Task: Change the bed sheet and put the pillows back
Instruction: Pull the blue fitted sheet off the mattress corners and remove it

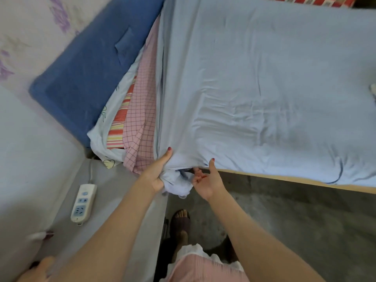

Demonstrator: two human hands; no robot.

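The left hand (156,174) clenches a bunched corner of the pale blue bed sheet (254,82), which spreads soft and creased over the bed beyond both hands, while the right hand (206,180) hangs loose just beside that bunch, fingers slack and gripping nothing. The likely slip is this thin, limp cloth pulling back off the corner if only one hand tugs, or snagging the pink checked fabric (140,119) and striped layer (120,121) just past the left hand.
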